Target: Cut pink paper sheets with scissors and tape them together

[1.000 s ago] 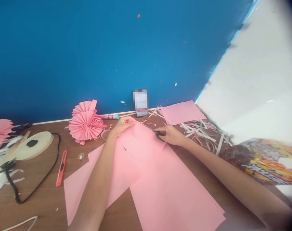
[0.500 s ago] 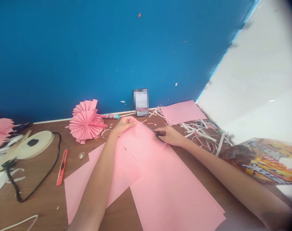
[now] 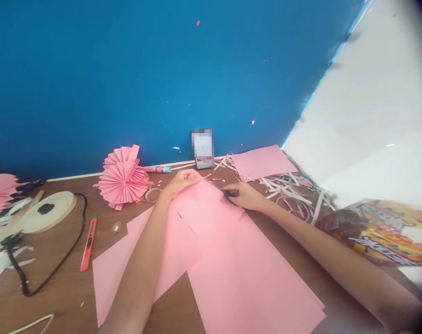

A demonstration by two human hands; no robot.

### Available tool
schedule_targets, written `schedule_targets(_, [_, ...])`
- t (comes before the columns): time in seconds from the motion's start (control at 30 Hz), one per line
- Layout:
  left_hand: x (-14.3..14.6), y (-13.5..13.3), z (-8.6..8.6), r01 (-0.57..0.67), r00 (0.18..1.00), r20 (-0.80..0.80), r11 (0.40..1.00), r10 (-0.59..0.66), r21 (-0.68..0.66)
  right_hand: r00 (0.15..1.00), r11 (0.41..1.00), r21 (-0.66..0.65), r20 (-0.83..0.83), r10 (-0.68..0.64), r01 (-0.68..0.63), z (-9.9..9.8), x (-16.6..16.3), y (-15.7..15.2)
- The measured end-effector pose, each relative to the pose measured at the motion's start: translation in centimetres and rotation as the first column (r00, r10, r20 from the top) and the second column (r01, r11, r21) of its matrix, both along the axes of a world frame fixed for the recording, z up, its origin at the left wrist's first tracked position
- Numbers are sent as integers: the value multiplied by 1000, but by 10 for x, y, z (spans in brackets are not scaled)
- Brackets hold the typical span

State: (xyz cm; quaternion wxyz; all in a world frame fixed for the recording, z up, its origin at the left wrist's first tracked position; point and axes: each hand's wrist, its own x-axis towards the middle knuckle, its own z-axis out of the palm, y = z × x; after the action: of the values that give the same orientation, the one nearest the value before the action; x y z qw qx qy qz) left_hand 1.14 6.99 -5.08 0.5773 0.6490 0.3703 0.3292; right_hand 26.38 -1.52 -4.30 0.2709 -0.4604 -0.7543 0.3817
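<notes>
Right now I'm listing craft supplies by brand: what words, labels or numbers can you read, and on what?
Nothing is legible.
Colourful packet: bold lettering, too blurred to read.
Upright card against the wall: pixelated, unreadable.
Patterned tube: print too small to read.
Pink paper in the left hand: blank.
Scissors in the right hand: no marking visible.

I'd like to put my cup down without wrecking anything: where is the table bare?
Bare wood shows between the tape roll and the orange knife, inside the curve of the black cable, and at the front left below it. Crowded: pink sheets under the left hand and right hand holding scissors, white strips beyond them, paper fans by the wall.
</notes>
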Motion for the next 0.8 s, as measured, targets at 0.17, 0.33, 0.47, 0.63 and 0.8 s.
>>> schedule_targets(0.17, [0, 1, -3, 14, 999, 38, 1000, -14, -3, 1000, 1000, -7, 18, -9, 10, -1, 1, -1])
schedule_targets(0.33, [-1, 2, -6, 9, 1000, 29, 1000, -9, 3, 1000, 1000, -18, 8, 8, -8, -3, 0, -1])
schedule_targets(0.47, [0, 2, -4, 17, 1000, 9, 1000, -17, -4, 1000, 1000, -16, -13, 16, -17, -4, -1, 0])
schedule_targets(0.63, [3, 1, -3, 47, 999, 4, 999, -47, 4, 999, 1000, -16, -53, 3, -3, -6, -1, 1])
schedule_targets(0.8, [1, 2, -3, 19, 1000, -20, 1000, -19, 14, 964, 992, -81, -242, -115, 98, -13, 0, 4])
